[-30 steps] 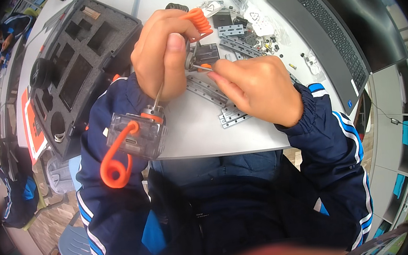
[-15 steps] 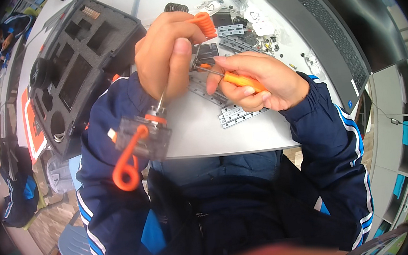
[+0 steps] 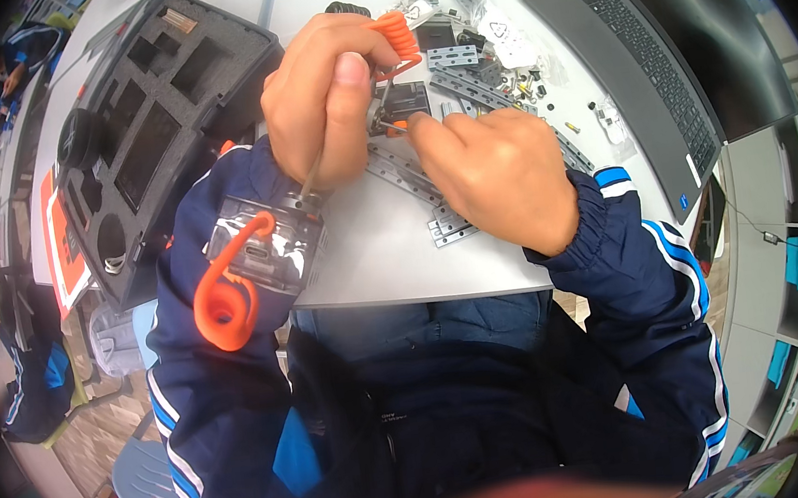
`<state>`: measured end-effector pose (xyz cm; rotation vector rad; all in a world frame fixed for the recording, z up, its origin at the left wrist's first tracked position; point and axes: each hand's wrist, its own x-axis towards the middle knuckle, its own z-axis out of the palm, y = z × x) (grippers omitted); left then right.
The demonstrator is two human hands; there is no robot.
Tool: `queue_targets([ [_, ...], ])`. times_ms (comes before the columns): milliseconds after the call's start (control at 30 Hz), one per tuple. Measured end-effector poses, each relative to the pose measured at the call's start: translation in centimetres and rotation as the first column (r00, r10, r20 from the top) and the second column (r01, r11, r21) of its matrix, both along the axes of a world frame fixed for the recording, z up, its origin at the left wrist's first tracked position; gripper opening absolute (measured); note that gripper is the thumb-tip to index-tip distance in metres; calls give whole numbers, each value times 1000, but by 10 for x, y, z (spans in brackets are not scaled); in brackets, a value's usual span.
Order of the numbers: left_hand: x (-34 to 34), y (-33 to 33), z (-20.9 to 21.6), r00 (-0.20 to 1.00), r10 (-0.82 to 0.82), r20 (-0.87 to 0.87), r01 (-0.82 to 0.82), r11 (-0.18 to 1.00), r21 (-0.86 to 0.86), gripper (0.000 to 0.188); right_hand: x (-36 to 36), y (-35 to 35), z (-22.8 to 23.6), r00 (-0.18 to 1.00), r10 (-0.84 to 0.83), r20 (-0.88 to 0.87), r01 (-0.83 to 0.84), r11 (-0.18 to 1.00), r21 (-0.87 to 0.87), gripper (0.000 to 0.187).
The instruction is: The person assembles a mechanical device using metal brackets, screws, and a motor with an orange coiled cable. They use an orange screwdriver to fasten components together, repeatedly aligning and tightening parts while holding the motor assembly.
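Observation:
My left hand (image 3: 321, 111) is closed around the middle of a thin metal bar assembly. At its near end, over my left sleeve, hangs a translucent dark block (image 3: 268, 248) with an orange coiled cable (image 3: 228, 311). Beyond my fingers sits a second dark block (image 3: 408, 99), and an orange coil (image 3: 396, 37) rises by my fingertips. My right hand (image 3: 508, 174), back upward, is closed on a screwdriver (image 3: 394, 127); only its shaft shows, pointing at the joint beside the far block. Its orange handle is hidden by the hand.
Perforated metal strips (image 3: 401, 173) lie under the work, with screws and small parts (image 3: 530, 89) behind. An open laptop (image 3: 634, 78) stands on the right. To the left is a case with grey foam (image 3: 206, 75). A light blue chair (image 3: 157, 488) stands lower left.
My right hand has rolled over from palm side to back side up, covering the screwdriver's orange handle. The near block and its cable have swung slightly to the left.

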<state>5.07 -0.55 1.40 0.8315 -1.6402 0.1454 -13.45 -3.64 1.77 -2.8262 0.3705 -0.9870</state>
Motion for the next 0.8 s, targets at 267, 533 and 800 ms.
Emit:
queue_targets([
  [267, 12, -8, -7, 999, -24, 45, 29, 993, -112, 29, -9, -27, 21, 918, 241, 316, -45, -725, 687, 43],
  [533, 13, -8, -6, 997, -60, 57, 64, 996, -59, 28, -6, -18, 16, 954, 300, 24, -15, -30, 999, 38],
  [800, 11, -1, -4, 998, -35, 56, 31, 997, 71, 28, -7, -1, 3, 974, -45, -220, 70, 992, 104, 28],
])
